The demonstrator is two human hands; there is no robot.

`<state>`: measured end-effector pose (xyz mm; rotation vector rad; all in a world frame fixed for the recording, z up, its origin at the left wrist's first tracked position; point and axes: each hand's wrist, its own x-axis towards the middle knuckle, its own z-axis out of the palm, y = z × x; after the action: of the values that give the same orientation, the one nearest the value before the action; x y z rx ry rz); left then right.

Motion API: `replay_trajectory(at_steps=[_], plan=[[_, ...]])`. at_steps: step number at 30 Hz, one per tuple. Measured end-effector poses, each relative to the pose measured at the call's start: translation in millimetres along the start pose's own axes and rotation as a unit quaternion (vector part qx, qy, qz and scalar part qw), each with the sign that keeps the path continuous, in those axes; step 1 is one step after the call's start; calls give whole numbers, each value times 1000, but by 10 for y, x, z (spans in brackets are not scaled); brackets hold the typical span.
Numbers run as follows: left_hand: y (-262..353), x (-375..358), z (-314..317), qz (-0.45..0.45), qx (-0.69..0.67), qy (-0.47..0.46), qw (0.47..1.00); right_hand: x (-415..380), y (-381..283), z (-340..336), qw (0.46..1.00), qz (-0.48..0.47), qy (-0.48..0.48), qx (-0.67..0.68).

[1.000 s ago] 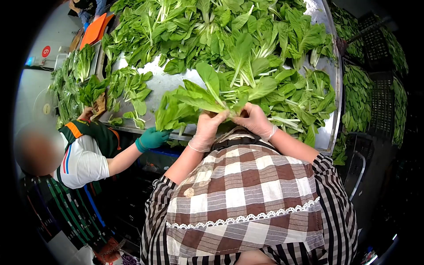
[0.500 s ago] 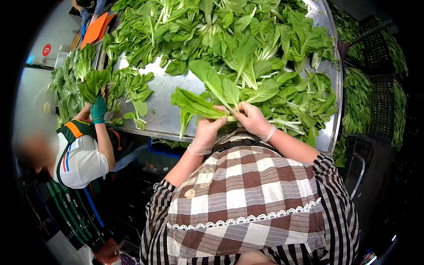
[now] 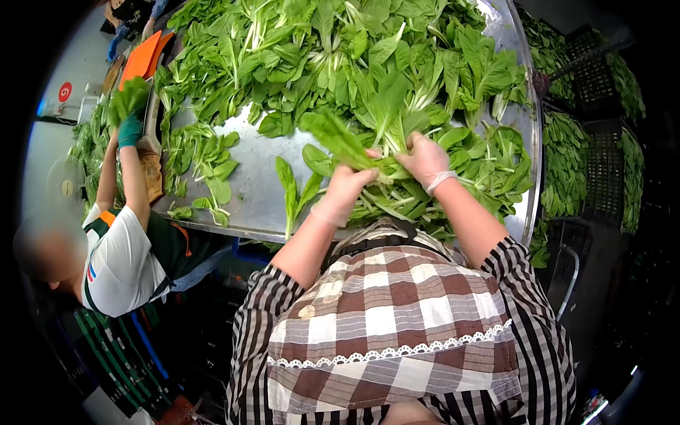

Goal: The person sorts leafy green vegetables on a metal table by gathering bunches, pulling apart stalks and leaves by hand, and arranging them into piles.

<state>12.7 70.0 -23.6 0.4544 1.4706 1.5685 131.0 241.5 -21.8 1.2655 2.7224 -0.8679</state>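
Observation:
My left hand (image 3: 347,190), in a thin clear glove, is closed around the pale stems of a bunch of leafy greens (image 3: 336,139), whose leaves point up and to the left, blurred by motion. A little to the right, my right hand (image 3: 427,163), gloved too, has its thumb and fingers pinched on a green stem with a leaf (image 3: 416,123) above it. Both hands are over the heap of leafy greens (image 3: 340,53) near the front edge of the metal table (image 3: 258,159). Two loose green stalks (image 3: 290,195) lie left of my left hand.
At the left, a co-worker's green-gloved hand (image 3: 130,132) holds up a bunch of greens (image 3: 129,99). Beyond stands an orange board (image 3: 145,55). Black crates (image 3: 605,166) with greens stand along the right side of the table. A small pile of greens (image 3: 202,156) lies left of centre.
My right hand has moved up and right, apart from my left. The bunch in my left hand has swung upward. The co-worker's hand and bunch have moved up and left.

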Motion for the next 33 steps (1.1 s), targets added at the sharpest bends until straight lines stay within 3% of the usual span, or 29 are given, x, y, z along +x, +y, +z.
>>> replay_trajectory(at_steps=[2, 5, 8, 10, 15, 19, 22, 25, 27, 28, 30, 33], plan=[[18, 184, 71, -72, -46, -15, 996, 22, 12, -6, 1000, -2, -26, -8], [57, 283, 94, -108, -57, 41, 992, 96, 233, -39, 975, 22, -81, 206], [-51, 311, 13, -125, -72, 58, 988, -43, 321, -245, 882, 81, -142, 441], [-25, 284, 19, -131, -93, 70, 985, -144, 298, -482, 790, 136, -187, 568], [85, 125, 47, -74, -95, 122, 985, -361, 264, -530, 709, 75, -141, 687], [291, -140, 78, -4, -60, 129, 990, -460, 105, -553, 735, 15, -69, 674], [380, -270, 177, -13, -134, 63, 989, -462, 8, -410, 808, -45, -4, 587], [414, -316, 305, -48, -164, -8, 985, -623, -195, -402, 867, -62, -6, 494], [358, -332, 321, -75, -165, -18, 983, -730, -294, -278, 915, -88, -6, 394], [346, -331, 364, -35, -161, 4, 986, -769, -325, -206, 930, -137, 30, 340], [257, -364, 274, -62, -182, 63, 979, -792, -313, -183, 919, -223, -32, 325], [290, -475, 87, -51, -114, 74, 989, -692, -257, -214, 907, -165, -39, 385]])
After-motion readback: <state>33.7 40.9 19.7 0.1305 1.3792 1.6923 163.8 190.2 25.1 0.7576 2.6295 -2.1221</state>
